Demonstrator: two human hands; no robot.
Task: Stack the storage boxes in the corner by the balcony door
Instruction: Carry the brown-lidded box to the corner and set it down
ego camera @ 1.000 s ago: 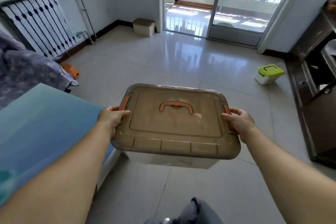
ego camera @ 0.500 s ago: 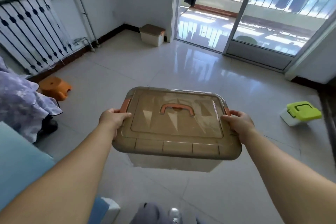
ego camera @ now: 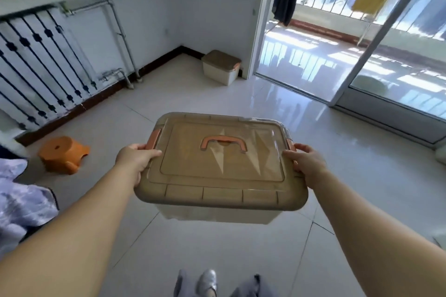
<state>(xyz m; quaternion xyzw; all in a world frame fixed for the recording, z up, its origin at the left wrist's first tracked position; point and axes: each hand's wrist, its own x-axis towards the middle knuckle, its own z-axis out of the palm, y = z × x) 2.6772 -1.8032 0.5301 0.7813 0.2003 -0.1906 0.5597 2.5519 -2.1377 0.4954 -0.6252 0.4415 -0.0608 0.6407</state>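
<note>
I carry a clear storage box with a brown lid [ego camera: 220, 176] and orange handle and latches, level in front of me above the floor. My left hand [ego camera: 135, 159] grips its left side by the latch. My right hand [ego camera: 305, 160] grips its right side. A second, smaller box with a brown lid [ego camera: 220, 67] stands on the floor in the corner, just left of the balcony door frame [ego camera: 259, 19].
An orange stool [ego camera: 62, 154] lies on the tiles at left, below a radiator [ego camera: 36, 62] with pipes along the wall. Patterned bedding [ego camera: 19, 202] hangs at the left edge. The sliding glass door [ego camera: 395, 75] is at right. My feet [ego camera: 207, 282] show at the bottom.
I have walked forward with the box towards the corner. The corner box and door look bigger and nearer; the blue surface and the green-lidded box have left the view.
</note>
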